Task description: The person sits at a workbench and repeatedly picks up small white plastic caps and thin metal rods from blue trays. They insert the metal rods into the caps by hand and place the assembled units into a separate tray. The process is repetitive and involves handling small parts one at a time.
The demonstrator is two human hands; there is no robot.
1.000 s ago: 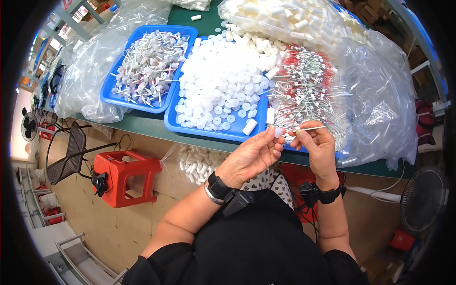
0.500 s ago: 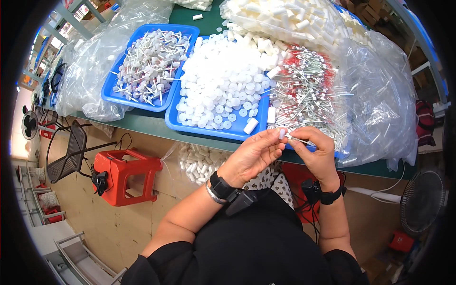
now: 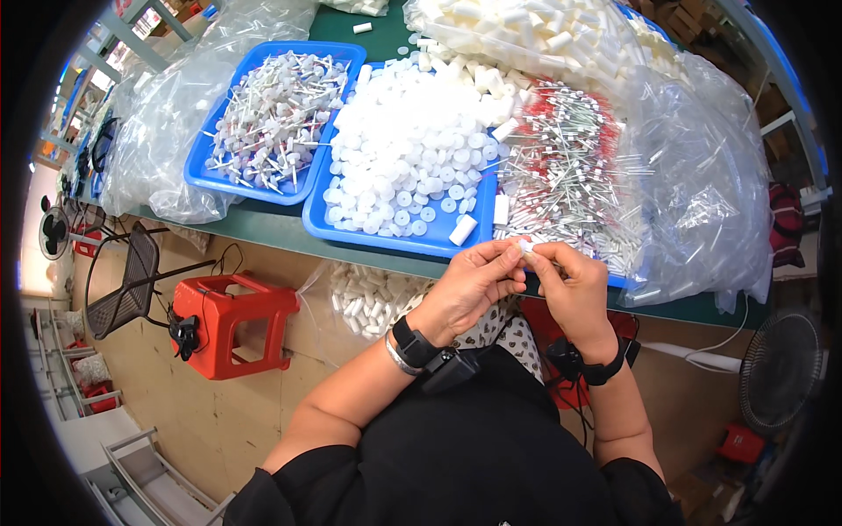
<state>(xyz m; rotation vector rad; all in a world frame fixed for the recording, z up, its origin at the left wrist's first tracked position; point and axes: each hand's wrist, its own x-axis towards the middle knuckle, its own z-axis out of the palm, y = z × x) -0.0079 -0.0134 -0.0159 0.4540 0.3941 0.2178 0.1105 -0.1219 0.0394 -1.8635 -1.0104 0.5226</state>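
Observation:
My left hand (image 3: 474, 287) and my right hand (image 3: 574, 285) meet at the table's front edge, thumbs and forefingers pinched together. Between the fingertips shows a small white plastic piece (image 3: 525, 246), mostly covered by them. Just beyond the hands lies a pile of thin metal pins with white and red ends (image 3: 566, 167). To its left, a blue tray (image 3: 395, 243) is heaped with translucent white discs (image 3: 412, 167) that have centre holes. Another blue tray (image 3: 200, 175), farther left, holds pins fitted with discs (image 3: 276, 123).
White foam-like cylinders (image 3: 544, 35) fill a bag at the back. Clear plastic bags (image 3: 702, 193) lie on both sides of the green table (image 3: 263, 226). A red stool (image 3: 230, 324) and a black chair (image 3: 132, 276) stand at left, a fan (image 3: 781, 373) at right.
My fingertips have drawn closer together over the small white piece. The thin shaft seen in my right fingers earlier is now hidden. The trays stay put.

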